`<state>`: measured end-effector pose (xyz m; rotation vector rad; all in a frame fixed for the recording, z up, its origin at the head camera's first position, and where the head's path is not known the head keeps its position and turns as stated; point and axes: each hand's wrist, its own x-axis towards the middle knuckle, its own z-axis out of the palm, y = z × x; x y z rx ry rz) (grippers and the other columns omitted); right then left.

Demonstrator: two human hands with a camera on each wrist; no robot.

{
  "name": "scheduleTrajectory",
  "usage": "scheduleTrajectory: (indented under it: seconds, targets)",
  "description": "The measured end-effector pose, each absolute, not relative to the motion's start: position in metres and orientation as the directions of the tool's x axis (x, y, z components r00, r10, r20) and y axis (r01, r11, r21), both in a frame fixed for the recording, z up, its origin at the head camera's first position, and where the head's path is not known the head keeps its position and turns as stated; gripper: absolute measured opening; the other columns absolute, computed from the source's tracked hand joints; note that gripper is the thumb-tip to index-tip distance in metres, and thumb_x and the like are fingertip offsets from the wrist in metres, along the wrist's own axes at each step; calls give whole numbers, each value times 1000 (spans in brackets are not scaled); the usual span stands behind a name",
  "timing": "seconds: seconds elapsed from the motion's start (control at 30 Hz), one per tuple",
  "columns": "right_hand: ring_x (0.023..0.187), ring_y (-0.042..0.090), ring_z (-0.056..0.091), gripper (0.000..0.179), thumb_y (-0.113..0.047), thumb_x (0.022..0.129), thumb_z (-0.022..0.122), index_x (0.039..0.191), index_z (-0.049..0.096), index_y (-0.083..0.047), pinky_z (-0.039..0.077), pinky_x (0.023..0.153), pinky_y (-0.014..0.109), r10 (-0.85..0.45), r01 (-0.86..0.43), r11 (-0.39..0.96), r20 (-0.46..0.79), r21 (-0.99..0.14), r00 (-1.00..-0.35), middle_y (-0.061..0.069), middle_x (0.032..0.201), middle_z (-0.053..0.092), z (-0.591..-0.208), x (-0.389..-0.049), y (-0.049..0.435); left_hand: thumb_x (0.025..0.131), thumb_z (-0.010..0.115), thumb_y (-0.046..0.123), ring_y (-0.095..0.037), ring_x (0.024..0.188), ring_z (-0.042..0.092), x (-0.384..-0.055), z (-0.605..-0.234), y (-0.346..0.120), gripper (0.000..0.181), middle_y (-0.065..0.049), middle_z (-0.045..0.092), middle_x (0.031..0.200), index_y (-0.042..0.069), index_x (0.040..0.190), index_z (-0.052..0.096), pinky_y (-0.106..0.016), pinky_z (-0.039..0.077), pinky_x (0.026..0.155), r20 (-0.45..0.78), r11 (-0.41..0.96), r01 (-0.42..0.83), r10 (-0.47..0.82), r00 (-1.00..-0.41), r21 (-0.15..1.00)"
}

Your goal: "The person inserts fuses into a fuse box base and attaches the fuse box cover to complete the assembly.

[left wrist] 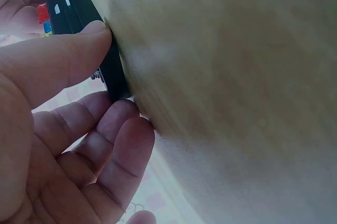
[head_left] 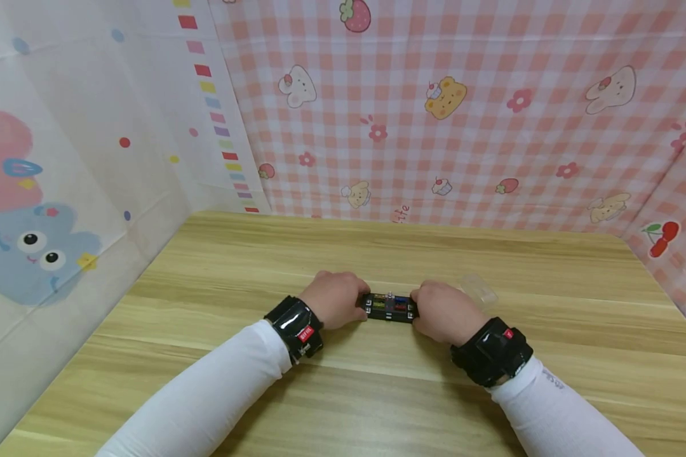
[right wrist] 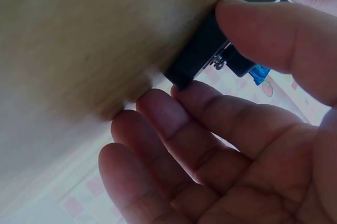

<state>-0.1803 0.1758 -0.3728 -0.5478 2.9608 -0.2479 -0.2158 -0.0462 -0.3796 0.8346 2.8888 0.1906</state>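
A black fuse block (head_left: 389, 314) with coloured blade fuses in yellow, red and blue lies lengthwise between the two hands on the table. My left hand (head_left: 334, 299) pinches its left end; in the left wrist view the thumb (left wrist: 87, 39) is on the near side and fingertips are at the far side. At the other end, my right hand (head_left: 446, 310) pinches the block between thumb (right wrist: 247, 21) and index finger. Metal screw terminals show along the block's edge in both wrist views. The right hand's other fingers rest by the tabletop.
A clear plastic cover (head_left: 480, 289) lies on the wood-grain table (head_left: 343, 406) just beyond the right hand. Behind the table hangs a pink checked cloth (head_left: 434, 146), and a white patterned cloth (head_left: 91, 178) hangs at the left.
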Motion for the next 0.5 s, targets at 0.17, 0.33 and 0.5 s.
scheduleTrajectory:
  seconds: [0.17, 0.33, 0.5]
  targets:
    - [71, 18, 52, 14, -7, 84, 80, 96, 74, -4, 45, 64, 30, -374, -350, 916, -107, -195, -921, 3, 83, 61, -369, -181, 178, 89, 84, 39, -16, 107, 70, -216, -380, -45, 44, 2, 78, 121, 20, 128, 75, -47, 46, 104, -86, 840, 520, 536, -840, 153]
    - [81, 22, 64, 22, -9, 89, 75, 109, 76, 1, 55, 73, 36, -391, -365, 905, -90, -218, -916, 12, 98, 74, -362, -183, 184, 89, 84, 37, -15, 105, 70, -215, -378, -46, 41, 2, 78, 119, 20, 126, 76, -48, 46, 103, -83, 839, 520, 536, -840, 157]
    - [120, 37, 69, 37, -11, 96, 70, 130, 70, 5, 55, 103, 53, -358, -340, 916, -48, -214, -933, 24, 130, 71, -352, -185, 196, 89, 84, 36, -16, 104, 70, -215, -377, -45, 42, 1, 78, 118, 19, 126, 76, -48, 46, 104, -88, 839, 517, 535, -840, 167]
